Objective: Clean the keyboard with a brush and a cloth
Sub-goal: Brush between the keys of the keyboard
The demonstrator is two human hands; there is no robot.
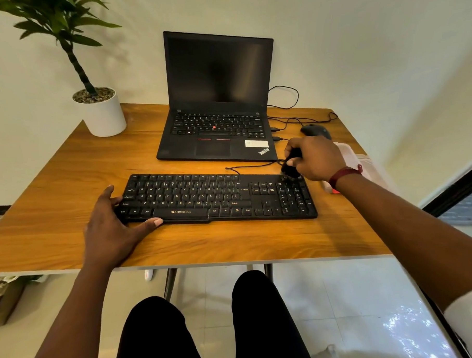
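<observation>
At the front of the wooden table (205,242) lay the black Zebronics keyboard (216,197), set lengthwise with its space bar toward the person. And the left hand (112,224) was on its left end: palm down on the table, thumb stretched along the keyboard's front edge, the other fingers (107,192) fairly straight and spread against the left side, gripping nothing. Over to the right hand (316,157), which hovered at the keyboard's far right corner with its fingers curled tight around a small dark brush (291,167). The brush's tip pointed down and met the keys at the top of the number pad. A dark red band (343,174) circled that wrist. Behind the right hand, near the table's right edge, sat a pale pinkish-white cloth (348,153), partly hidden by the hand and wrist. Something small and red (335,191) peeked out just beside the forearm; I could not tell what it was.

Further back, an open ThinkPad laptop (218,98) stood with its screen dark, just beyond the keyboard. A black mouse (315,130) rested to the laptop's right, with black cables (285,95) looping beside it. At the far left corner stood a white pot (105,117) holding a leafy green plant (60,21). Below the table's edge, the person's knees (214,323) in dark trousers showed above a pale tiled floor (356,295).
</observation>
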